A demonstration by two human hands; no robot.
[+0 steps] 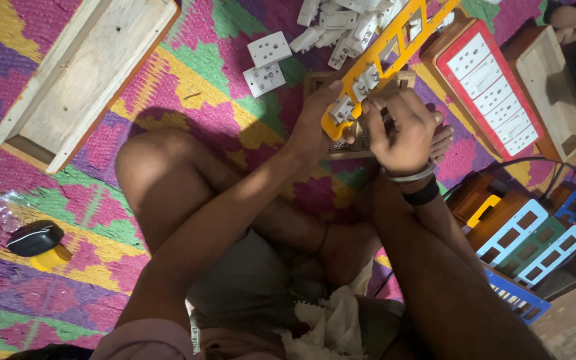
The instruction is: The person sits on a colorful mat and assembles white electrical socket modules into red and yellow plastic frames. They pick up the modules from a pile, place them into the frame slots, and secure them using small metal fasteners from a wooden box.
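We sit on a woven mat (168,80) of bright zigzags. Our left hand (315,127) grips the lower end of a long yellow plastic frame (385,50) with rectangular slots, some holding white switches (343,107). Our right hand (405,130) is clenched just beside it, pressing at the frame's end over a small wooden box (341,150).

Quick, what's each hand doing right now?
Left hand: closed on the yellow frame.
Right hand: fingers curled at the frame's lower end; grip cannot be told.
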